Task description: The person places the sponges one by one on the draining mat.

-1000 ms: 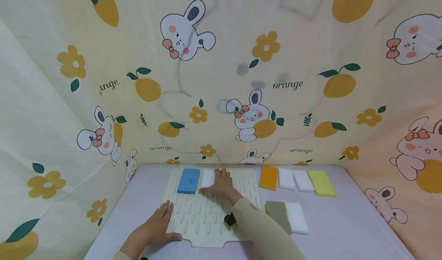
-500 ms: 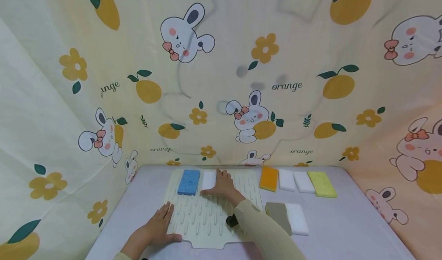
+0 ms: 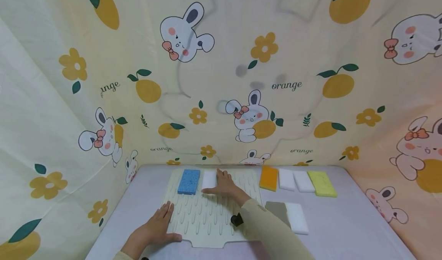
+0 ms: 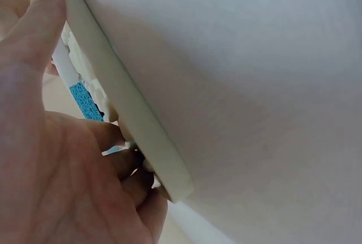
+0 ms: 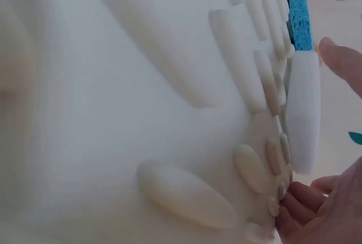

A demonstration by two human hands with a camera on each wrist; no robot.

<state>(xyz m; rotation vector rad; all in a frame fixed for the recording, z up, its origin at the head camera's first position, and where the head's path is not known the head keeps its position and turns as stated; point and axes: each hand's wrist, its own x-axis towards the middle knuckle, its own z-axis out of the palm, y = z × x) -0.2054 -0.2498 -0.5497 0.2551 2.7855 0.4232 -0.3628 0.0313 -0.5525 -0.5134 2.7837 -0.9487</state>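
A cream board (image 3: 197, 229) with rows of raised ridges lies on the table. On its far part sit a blue sponge (image 3: 188, 182) and, to its right, a white sponge (image 3: 208, 179). My right hand (image 3: 223, 185) spreads over the white sponge's right side, thumb near its front edge. In the right wrist view the thumb stands a little off the white sponge (image 5: 304, 111), while the fingers reach down to the board beside its end. At the board's left front corner my left hand (image 3: 157, 223) rests, fingers along the left edge and thumb at the front edge.
Right of the board stand an orange sponge (image 3: 268, 178), two white sponges (image 3: 286, 179) and a yellow one (image 3: 322, 183) in a row. Nearer lie a grey-brown pad (image 3: 277, 211) and a white sponge (image 3: 297, 218), partly behind the right sleeve. A patterned curtain (image 3: 221, 72) surrounds the table.
My right hand has shifted slightly to the right, its forearm too, and more of the white sponge shows. The left hand has stayed in place.
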